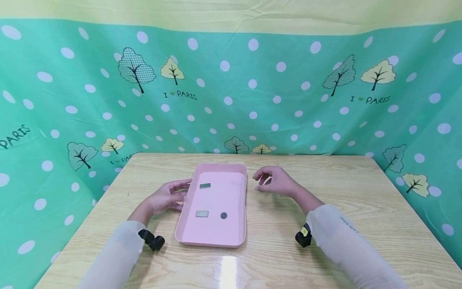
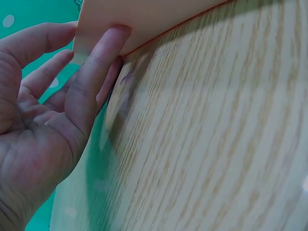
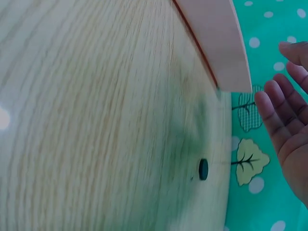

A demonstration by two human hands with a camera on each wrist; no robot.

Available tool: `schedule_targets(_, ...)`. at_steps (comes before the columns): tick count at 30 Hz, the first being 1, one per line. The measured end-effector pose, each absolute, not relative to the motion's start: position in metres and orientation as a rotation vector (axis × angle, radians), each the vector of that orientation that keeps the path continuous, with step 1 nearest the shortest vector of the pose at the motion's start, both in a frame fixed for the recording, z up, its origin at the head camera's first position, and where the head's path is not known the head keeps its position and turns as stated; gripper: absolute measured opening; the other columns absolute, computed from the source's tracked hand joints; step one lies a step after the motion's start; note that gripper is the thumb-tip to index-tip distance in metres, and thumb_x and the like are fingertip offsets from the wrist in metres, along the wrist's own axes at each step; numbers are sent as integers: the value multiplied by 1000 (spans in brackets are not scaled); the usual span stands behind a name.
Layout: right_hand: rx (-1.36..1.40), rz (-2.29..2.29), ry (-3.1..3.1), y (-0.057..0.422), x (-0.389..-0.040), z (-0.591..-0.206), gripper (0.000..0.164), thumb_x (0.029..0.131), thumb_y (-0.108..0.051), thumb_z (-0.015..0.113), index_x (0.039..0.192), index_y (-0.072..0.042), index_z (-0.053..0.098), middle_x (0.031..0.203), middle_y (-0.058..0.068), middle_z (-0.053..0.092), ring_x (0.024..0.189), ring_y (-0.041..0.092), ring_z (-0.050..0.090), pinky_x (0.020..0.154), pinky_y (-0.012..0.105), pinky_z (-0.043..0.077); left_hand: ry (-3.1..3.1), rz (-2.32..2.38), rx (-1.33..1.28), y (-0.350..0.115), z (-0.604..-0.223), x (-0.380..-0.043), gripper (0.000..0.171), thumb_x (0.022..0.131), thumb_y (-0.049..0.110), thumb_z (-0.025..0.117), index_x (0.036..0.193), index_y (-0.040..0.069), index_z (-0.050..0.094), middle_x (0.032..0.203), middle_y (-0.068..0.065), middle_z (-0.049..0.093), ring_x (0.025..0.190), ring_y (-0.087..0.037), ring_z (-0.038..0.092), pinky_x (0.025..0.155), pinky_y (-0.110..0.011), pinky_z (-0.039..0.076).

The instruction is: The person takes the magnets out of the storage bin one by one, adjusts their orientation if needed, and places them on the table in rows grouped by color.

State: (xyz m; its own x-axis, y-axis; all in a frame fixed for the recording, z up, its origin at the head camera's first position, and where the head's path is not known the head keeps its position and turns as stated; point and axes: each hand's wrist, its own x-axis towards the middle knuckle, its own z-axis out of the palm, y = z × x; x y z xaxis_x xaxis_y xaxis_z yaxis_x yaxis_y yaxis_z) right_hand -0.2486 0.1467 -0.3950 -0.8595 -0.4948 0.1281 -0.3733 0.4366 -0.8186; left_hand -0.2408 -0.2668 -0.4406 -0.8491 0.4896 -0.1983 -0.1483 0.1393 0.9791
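Note:
A shallow pink tray (image 1: 216, 237) lies on the wooden table. Inside it are two small flat rectangular pieces, a dark grey-green one (image 1: 205, 186) towards the back and a paler grey one (image 1: 202, 214) nearer the front, plus a dark round disc (image 1: 223, 215). My left hand (image 1: 167, 196) touches the tray's outer left wall, thumb (image 2: 108, 53) against it, fingers extended. Right of the tray, my right hand (image 1: 276, 180) hovers over the table with loosely bent fingers and nothing in them. Another dark disc (image 3: 203, 169) sits on the table in the right wrist view; the head view does not show it.
The wooden table (image 1: 325, 172) ends at the back against a green dotted curtain (image 1: 231, 104) printed with trees. More curtain hangs at both sides. Each sleeved forearm carries a black wrist camera, one left (image 1: 153, 241) and one right (image 1: 304, 236).

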Motion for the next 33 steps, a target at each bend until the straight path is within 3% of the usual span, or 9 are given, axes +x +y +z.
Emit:
schedule_targets(5, -825, -1396, 2518, 138, -247, -391, 27, 80, -7, 78, 105, -4, 69, 103, 14, 66, 88, 21, 62, 76, 29, 58, 1931, 1766, 334, -266, -440, -241, 71, 93, -1, 60, 153, 1, 22, 154, -28, 24, 126, -33, 51, 83, -51, 56)
schedule_targets(11, -877, -1347, 2477, 129, -246, -383, 32, 80, -4, 77, 110, 3, 67, 107, 21, 64, 91, 24, 62, 78, 31, 57, 1920, 1777, 327, -266, -439, -241, 71, 93, 0, 59, 153, 0, 22, 154, -28, 25, 127, -35, 50, 82, -51, 56)
schedule_targets(22, -912, -1248, 2420, 113, -249, -370, 29, 78, -1, 78, 105, -8, 70, 102, 2, 66, 93, 21, 63, 80, 30, 57, 1923, 1774, 326, -266, -441, -241, 71, 93, 0, 60, 153, 1, 23, 154, -28, 25, 128, -36, 49, 83, -52, 56)
schedule_targets(33, -945, -1163, 2335, 94, -251, -363, 29, 79, 4, 74, 105, -7, 71, 102, 2, 66, 98, 28, 64, 82, 28, 56, 1924, 1776, 312, -266, -442, -242, 72, 92, 0, 61, 154, 2, 23, 154, -27, 25, 127, -36, 49, 82, -51, 57)
